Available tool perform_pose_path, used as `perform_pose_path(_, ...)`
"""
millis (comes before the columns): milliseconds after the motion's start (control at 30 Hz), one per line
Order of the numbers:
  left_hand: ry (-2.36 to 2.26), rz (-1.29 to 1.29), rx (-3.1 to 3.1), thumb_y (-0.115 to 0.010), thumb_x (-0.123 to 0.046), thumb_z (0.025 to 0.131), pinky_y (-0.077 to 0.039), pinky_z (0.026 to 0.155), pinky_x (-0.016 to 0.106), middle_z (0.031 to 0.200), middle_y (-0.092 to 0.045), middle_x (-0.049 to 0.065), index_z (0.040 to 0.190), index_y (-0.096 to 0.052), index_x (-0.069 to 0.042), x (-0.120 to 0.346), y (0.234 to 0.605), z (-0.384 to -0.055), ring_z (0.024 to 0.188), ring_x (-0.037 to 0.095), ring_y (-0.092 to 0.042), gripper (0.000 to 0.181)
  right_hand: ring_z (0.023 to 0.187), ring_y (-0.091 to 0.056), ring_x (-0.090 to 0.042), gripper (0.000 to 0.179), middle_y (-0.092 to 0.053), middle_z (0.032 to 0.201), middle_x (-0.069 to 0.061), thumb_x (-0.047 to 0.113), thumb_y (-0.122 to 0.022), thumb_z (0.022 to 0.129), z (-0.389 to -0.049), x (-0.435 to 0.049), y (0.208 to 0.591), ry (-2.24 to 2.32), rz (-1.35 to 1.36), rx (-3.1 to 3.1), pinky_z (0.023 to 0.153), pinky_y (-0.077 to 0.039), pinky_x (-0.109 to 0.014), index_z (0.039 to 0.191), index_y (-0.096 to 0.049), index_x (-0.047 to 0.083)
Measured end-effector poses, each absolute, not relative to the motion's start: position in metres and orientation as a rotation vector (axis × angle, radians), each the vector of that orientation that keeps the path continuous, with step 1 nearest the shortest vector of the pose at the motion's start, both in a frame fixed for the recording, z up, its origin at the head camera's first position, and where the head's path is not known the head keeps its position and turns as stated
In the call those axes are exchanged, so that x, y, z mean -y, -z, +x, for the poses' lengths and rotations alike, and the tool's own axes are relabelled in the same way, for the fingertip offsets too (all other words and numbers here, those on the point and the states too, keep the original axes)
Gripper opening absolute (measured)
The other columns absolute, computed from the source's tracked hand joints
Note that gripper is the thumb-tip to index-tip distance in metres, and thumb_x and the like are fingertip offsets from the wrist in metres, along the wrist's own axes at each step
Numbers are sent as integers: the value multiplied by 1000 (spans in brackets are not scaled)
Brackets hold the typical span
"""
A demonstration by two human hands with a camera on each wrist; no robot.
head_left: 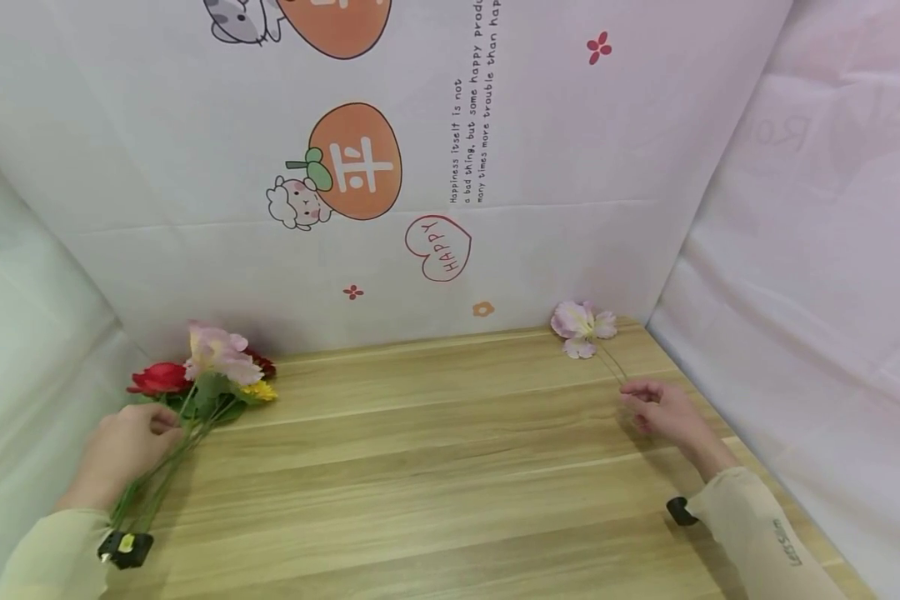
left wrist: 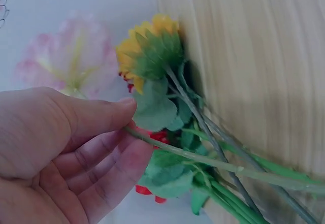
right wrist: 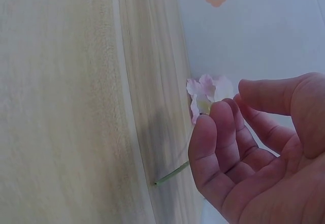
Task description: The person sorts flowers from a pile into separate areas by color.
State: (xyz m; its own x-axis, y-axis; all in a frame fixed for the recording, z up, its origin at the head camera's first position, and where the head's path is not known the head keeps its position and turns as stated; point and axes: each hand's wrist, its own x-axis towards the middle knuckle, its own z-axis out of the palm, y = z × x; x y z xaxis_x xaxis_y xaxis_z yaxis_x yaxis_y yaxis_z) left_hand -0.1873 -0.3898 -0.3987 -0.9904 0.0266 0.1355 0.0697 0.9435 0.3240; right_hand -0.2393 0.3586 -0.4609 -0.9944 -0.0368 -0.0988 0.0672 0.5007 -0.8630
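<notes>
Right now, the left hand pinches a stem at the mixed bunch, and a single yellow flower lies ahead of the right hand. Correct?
Not quite: the single flower ahead of the right hand is pale pink, not yellow, as the head view shows. The rest stands.

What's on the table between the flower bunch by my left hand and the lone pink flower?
Nothing: the head view shows only bare wood tabletop between the flower bunch and the lone pink flower.
</notes>
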Motion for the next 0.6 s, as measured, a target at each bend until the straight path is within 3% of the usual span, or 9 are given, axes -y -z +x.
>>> perform_pose_path(233, 603, -105, 2959, -79, -23, 89, -54, 70, 56, 83, -74, 9, 98, -71, 2, 375, 395, -187, 74, 31, -70, 27, 79, -62, -23, 41, -60, 106, -20, 21, -60, 105, -239, -354, 459, 1488, 38, -2638, 67, -59, -32, 133, -54, -9)
perform_pose_path(367, 756, -101, 2988, -78, -31, 92, -56, 65, 43, 83, -73, 2, 104, -69, 3, 361, 392, -186, 66, 19, -68, 37, 80, -62, -23, 44, -59, 107, -21, 24, -60, 104, -238, -351, 458, 1481, 26, -2632, 68, -59, -32, 134, -53, -8)
perform_pose_path(467, 896, -80, 3002, -76, -35, 93, -56, 61, 33, 85, -73, 3, 107, -66, 5, 350, 390, -187, 67, 19, -69, 43, 81, -63, -24, 45, -59, 108, -22, 25, -61, 104, -237, -348, 458, 1491, 12, -2622, 69, -60, -33, 135, -54, -8)
perform_pose_path(600, 1053, -98, 2968, -77, -32, 93, -59, 61, 30, 87, -73, 6, 108, -65, 5, 331, 389, -192, 71, 22, -71, 42, 86, -64, -26, 46, -58, 113, -24, 25, -61, 104, -235, -340, 455, 1520, -23, -2601, 73, -61, -35, 135, -53, -8)
